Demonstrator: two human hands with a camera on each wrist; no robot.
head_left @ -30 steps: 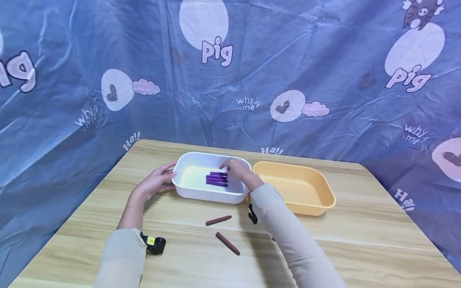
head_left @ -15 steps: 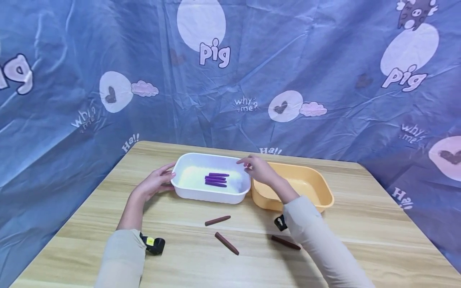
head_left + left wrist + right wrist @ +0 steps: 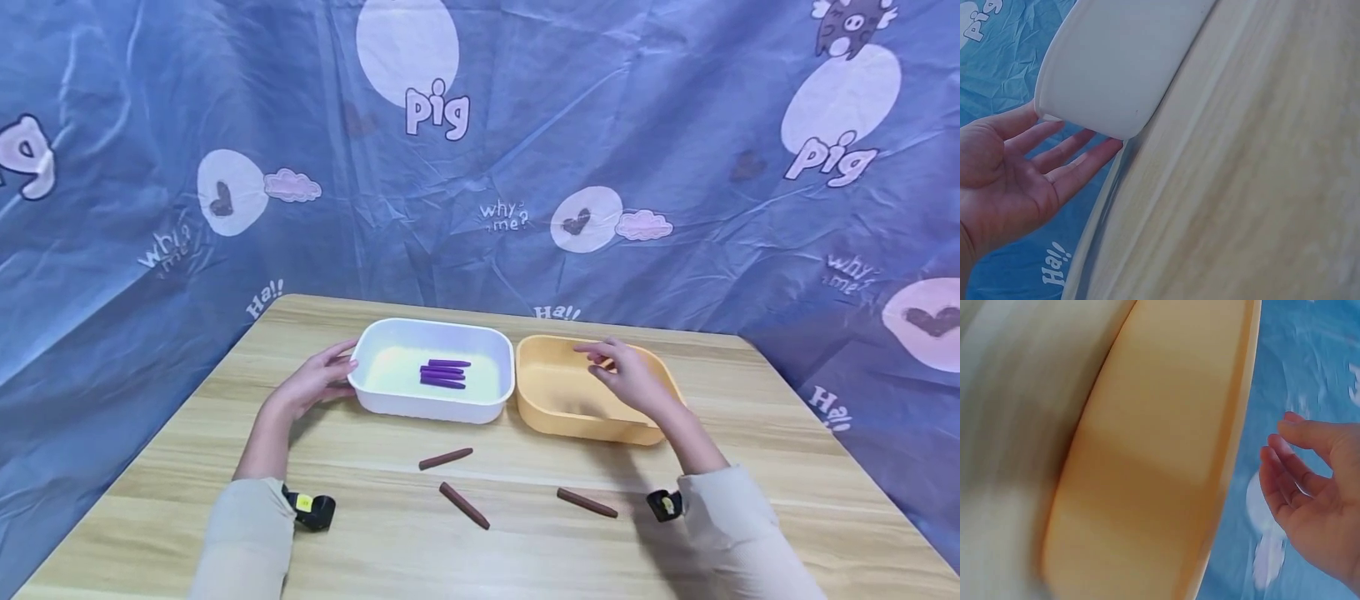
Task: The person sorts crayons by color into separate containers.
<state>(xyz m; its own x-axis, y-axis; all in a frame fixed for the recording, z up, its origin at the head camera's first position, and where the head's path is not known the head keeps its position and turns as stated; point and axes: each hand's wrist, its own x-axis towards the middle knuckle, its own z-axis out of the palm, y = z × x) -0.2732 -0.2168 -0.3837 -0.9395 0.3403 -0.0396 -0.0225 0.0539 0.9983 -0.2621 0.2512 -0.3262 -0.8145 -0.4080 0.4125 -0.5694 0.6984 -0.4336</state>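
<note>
My left hand point(image 3: 313, 385) rests at the left end of a white plastic bin point(image 3: 420, 408); in the left wrist view its extended fingers point(image 3: 1075, 175) touch the bin's outer wall and rim. Several purple crayons point(image 3: 442, 372) lie side by side inside the white bin. Over the yellow-orange bin point(image 3: 585, 427) hovers my right hand point(image 3: 633, 379), its fingers loosely bent and holding nothing. The right wrist view shows this hand point(image 3: 1319, 487) beyond the bin's rim, apart from it. Three brown crayons lie on the table: one point(image 3: 446, 458) in front of the white bin, another point(image 3: 464, 505) nearer, a third point(image 3: 587, 502) to the right.
The two bins stand side by side toward the back of the wooden table point(image 3: 360, 533). Behind the table hangs a blue printed cloth point(image 3: 450, 267). Black wrist cameras sit under both sleeves, the right one point(image 3: 665, 505) close to the right brown crayon.
My right hand has moved out of the white bin, rightward to above the yellow-orange bin. The right brown crayon has come into view from behind the arm. My left hand stays at the white bin.
</note>
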